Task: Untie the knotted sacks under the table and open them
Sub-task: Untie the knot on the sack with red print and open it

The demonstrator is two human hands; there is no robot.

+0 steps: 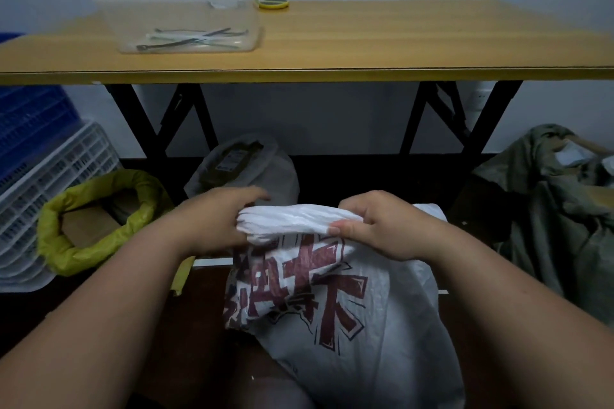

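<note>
One wooden counter (pixel 365 40) spans the view. Four sacks sit on the floor: green-grey (pixel 548 209), white printed (pixel 349 325), yellow (pixel 99 219) rolled open, pale grey (pixel 246 169) beneath the counter. Left hand (pixel 212 219) and right hand (pixel 378 226) both grip the white sack's bunched top.

White sack (pixel 349 325): bottom cut off by lower frame edge; mouth bunched, knot state indeterminable. Left hand (pixel 212 222) fingertips hidden behind bunched top. Blue crate (pixel 30 116) cut off at left edge. Green sack (pixel 558 209) cut off at right. Clear box (pixel 186 23) contents blurred, unidentifiable.
</note>
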